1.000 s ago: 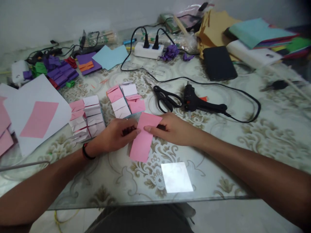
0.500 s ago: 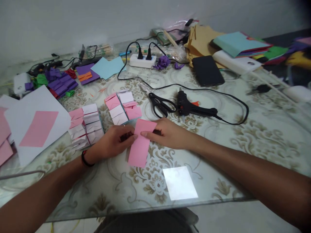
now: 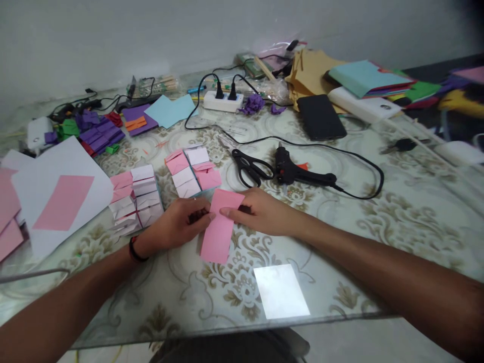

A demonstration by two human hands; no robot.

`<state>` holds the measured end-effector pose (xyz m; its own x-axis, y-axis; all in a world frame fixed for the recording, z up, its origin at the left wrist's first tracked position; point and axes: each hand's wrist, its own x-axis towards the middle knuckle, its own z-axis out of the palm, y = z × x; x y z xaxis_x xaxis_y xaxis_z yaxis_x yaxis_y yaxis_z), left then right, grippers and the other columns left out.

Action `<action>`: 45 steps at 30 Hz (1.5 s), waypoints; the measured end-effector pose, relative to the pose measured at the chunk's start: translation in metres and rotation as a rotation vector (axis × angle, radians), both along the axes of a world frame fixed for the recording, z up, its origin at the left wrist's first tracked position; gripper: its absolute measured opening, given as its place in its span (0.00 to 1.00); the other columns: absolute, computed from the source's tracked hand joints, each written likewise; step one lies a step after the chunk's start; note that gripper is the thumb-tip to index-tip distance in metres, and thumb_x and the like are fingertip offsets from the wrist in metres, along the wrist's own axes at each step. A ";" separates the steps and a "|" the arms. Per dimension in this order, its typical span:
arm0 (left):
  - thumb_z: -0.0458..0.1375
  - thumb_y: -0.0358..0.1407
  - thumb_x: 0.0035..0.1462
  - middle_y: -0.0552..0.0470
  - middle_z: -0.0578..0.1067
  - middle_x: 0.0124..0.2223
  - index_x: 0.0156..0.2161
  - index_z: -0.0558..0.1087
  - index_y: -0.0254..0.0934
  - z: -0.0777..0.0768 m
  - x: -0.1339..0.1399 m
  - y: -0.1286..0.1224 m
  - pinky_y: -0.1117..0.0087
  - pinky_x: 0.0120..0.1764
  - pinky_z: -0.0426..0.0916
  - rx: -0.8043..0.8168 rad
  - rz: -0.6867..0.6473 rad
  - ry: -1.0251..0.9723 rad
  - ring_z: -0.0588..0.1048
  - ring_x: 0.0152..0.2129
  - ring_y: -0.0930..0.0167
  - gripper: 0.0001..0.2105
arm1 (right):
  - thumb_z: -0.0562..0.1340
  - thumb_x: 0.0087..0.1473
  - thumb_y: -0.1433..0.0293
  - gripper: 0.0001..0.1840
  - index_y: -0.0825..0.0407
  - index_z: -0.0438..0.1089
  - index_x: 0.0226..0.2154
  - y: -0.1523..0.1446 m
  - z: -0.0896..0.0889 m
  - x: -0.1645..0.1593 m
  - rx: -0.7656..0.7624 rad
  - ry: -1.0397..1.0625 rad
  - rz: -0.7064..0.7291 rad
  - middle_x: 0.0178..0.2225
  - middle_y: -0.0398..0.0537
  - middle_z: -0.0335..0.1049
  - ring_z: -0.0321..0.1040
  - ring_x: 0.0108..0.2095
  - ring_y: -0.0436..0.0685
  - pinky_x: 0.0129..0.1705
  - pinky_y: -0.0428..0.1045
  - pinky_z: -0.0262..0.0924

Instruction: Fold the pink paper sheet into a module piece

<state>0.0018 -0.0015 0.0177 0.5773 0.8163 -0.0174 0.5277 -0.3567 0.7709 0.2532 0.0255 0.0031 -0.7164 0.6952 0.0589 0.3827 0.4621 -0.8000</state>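
A pink paper strip [image 3: 219, 237] is held at a slant above the table, between both hands. My left hand [image 3: 185, 219] pinches its left edge with thumb and fingers. From the other side my right hand [image 3: 259, 212] grips it, thumb on the front face and the fingers mostly hidden behind. Just beyond the strip lies a small block of folded pink and white papers [image 3: 192, 171] on a blue backing. A larger folded pink and white paper block [image 3: 136, 196] sits beside my left wrist. Below my right hand, a white square sheet [image 3: 282, 292] lies near the front edge.
Black scissors [image 3: 251, 169] and a black glue gun [image 3: 302, 171] with its cord lie beyond my right hand. A white power strip [image 3: 223, 102], a dark phone-like slab [image 3: 321, 117] and coloured papers [image 3: 366, 78] are farther back. White sheets [image 3: 60, 196] and purple folded pieces [image 3: 100, 133] occupy the left.
The view has shifted slightly, so everything appears a little lower. Both hands keep their hold on the pink strip, with hardly any movement.
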 end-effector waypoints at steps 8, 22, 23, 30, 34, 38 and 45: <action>0.57 0.40 0.71 0.58 0.69 0.27 0.34 0.75 0.34 0.000 0.001 -0.001 0.75 0.27 0.58 0.004 0.003 -0.017 0.63 0.23 0.77 0.14 | 0.55 0.70 0.51 0.30 0.56 0.69 0.26 0.000 -0.002 0.000 0.000 -0.006 0.002 0.21 0.39 0.57 0.52 0.23 0.44 0.27 0.43 0.45; 0.57 0.41 0.70 0.58 0.69 0.26 0.33 0.74 0.34 -0.001 0.000 0.000 0.75 0.28 0.58 0.021 0.004 -0.006 0.64 0.23 0.77 0.15 | 0.55 0.70 0.51 0.30 0.55 0.68 0.25 0.001 -0.001 0.000 0.015 -0.018 0.012 0.21 0.39 0.56 0.53 0.23 0.44 0.28 0.43 0.46; 0.57 0.41 0.71 0.58 0.69 0.26 0.34 0.74 0.34 -0.001 0.000 0.000 0.75 0.28 0.58 0.021 0.002 -0.002 0.64 0.23 0.77 0.15 | 0.55 0.70 0.51 0.29 0.55 0.67 0.25 0.001 -0.001 0.000 0.018 -0.014 0.010 0.21 0.39 0.57 0.54 0.23 0.44 0.28 0.43 0.46; 0.57 0.41 0.71 0.58 0.68 0.26 0.34 0.75 0.34 -0.001 0.000 -0.001 0.75 0.27 0.57 0.014 0.006 -0.013 0.63 0.23 0.77 0.15 | 0.56 0.70 0.51 0.30 0.56 0.68 0.26 0.000 -0.001 0.000 -0.009 -0.005 0.004 0.21 0.39 0.56 0.52 0.23 0.44 0.27 0.44 0.45; 0.57 0.42 0.70 0.57 0.69 0.27 0.35 0.76 0.33 -0.001 0.000 -0.001 0.75 0.28 0.58 -0.001 0.012 -0.001 0.64 0.24 0.77 0.15 | 0.56 0.69 0.50 0.30 0.56 0.68 0.25 0.000 -0.001 0.000 -0.016 -0.005 -0.001 0.21 0.39 0.56 0.52 0.23 0.45 0.27 0.44 0.45; 0.57 0.42 0.70 0.57 0.70 0.28 0.36 0.76 0.33 -0.001 0.000 0.000 0.74 0.28 0.58 -0.015 0.008 0.000 0.64 0.24 0.77 0.15 | 0.55 0.70 0.50 0.30 0.56 0.67 0.25 0.000 -0.001 0.000 -0.016 -0.002 0.003 0.21 0.39 0.55 0.51 0.23 0.44 0.27 0.44 0.44; 0.57 0.41 0.70 0.59 0.67 0.25 0.32 0.73 0.34 -0.001 0.001 0.000 0.75 0.27 0.57 0.055 -0.008 -0.012 0.61 0.22 0.78 0.15 | 0.56 0.70 0.52 0.29 0.55 0.64 0.24 0.000 0.000 -0.001 0.024 0.023 0.011 0.20 0.37 0.52 0.48 0.22 0.43 0.26 0.43 0.44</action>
